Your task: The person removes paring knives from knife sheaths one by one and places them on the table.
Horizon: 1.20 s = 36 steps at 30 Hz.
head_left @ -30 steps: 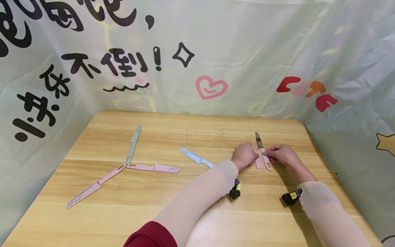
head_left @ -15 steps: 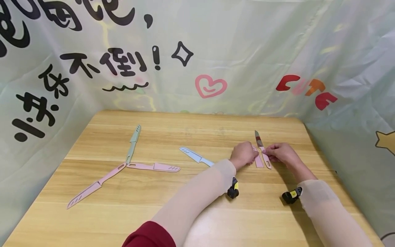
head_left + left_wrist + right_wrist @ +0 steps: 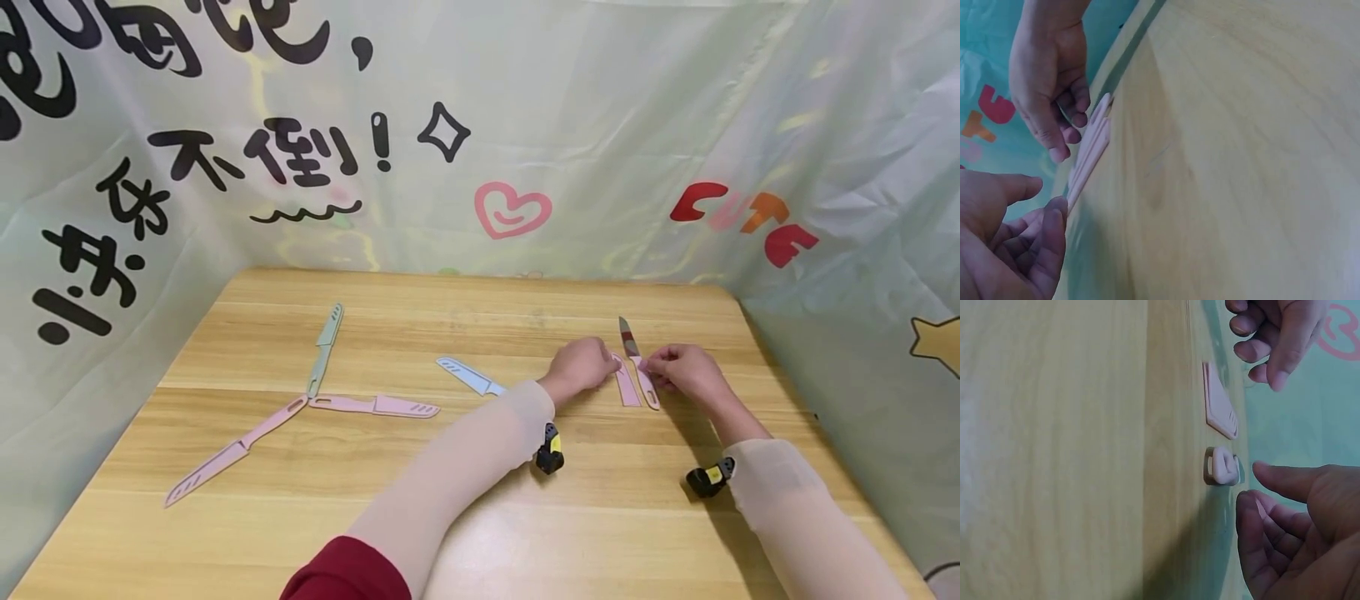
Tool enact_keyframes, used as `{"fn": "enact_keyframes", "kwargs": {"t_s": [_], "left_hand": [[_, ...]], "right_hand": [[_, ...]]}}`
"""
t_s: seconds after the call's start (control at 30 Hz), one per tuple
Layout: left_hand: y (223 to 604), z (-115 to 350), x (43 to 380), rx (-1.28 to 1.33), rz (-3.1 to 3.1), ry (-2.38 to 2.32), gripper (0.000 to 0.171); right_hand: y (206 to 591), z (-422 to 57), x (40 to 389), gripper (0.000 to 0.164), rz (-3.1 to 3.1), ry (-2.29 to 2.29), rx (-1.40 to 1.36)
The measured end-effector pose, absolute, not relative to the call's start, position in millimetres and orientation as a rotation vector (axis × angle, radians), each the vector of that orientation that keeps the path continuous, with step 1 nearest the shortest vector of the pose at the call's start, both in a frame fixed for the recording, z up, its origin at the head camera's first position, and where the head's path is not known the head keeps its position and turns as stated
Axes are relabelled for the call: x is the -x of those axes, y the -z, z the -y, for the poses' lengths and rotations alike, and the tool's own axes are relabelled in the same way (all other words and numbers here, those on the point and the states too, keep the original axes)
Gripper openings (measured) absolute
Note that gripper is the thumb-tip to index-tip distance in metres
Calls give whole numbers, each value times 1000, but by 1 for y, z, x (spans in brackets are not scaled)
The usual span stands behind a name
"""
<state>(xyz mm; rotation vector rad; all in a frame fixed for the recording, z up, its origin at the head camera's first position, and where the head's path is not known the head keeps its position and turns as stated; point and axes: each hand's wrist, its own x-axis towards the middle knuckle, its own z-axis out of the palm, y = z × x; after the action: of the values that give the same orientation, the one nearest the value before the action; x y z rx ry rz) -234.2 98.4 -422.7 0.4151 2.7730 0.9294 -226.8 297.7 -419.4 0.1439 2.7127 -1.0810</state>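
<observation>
Two sleeved forearms (image 3: 450, 492) reach over a wooden table (image 3: 600, 542), left hand (image 3: 581, 365) beside a pink knife sheath (image 3: 629, 392), right hand (image 3: 686, 371) beside the bare-bladed, pink-handled knife (image 3: 647, 387) next to it; each thumb and forefinger stand narrowly parted, contact unclear.

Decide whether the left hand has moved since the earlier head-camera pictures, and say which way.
Yes: against the printed pink heart, the left hand has shifted leftward, leaving more of the pink cover showing.
</observation>
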Motion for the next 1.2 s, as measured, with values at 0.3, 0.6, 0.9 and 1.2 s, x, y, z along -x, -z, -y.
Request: {"fn": "enact_keyframes", "kwargs": {"t_s": [0.3, 0.6, 0.9, 1.2], "left_hand": [[418, -81, 237, -567, -2713, -942, 19], [407, -62, 236, -685, -2636, -915, 23], [403, -32, 242, -834, -2604, -941, 29], [404, -7, 244, -1081, -2642, -738, 43]], "right_hand": [[413, -289, 221, 37, -2899, 879, -5], [406, -278, 217, 34, -2973, 871, 60], [404, -265, 212, 34, -3024, 927, 202], [406, -255, 211, 42, -3024, 969, 375]]}}
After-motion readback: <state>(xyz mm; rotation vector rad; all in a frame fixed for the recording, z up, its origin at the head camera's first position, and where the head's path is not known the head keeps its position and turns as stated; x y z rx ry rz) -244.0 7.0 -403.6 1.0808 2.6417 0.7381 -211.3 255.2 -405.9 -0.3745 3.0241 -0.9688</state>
